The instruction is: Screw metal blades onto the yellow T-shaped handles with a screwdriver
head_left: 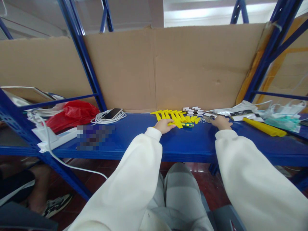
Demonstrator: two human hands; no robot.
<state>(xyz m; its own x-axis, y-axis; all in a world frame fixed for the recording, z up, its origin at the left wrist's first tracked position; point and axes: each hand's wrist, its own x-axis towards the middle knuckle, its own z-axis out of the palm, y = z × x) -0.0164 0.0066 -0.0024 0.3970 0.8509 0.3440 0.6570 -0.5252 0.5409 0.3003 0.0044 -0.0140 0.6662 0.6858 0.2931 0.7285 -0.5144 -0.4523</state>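
Observation:
My left hand [165, 126] is closed on a yellow plastic piece [177, 123], which sticks out to the right of the fingers. Just beyond it lies a tool with a green and yellow handle [187, 125], perhaps a screwdriver. Behind that, several yellow plastic pieces [172, 114] are lined up in a row, beside a stack of small white-and-dark blocks [193, 111]. My right hand [222, 122] reaches down at a patch of small silvery parts [207, 119]. Its fingertips are drawn together there, and what they pinch is too small to make out.
The blue shelf [134, 134] has a cardboard back panel [168, 70]. To the left are a phone [112, 113], a coiled white cable [98, 120] and a red plastic bag [74, 115]. A yellow roll [264, 127] and clear bags [284, 118] lie right. Another person's leg [36, 192] shows lower left.

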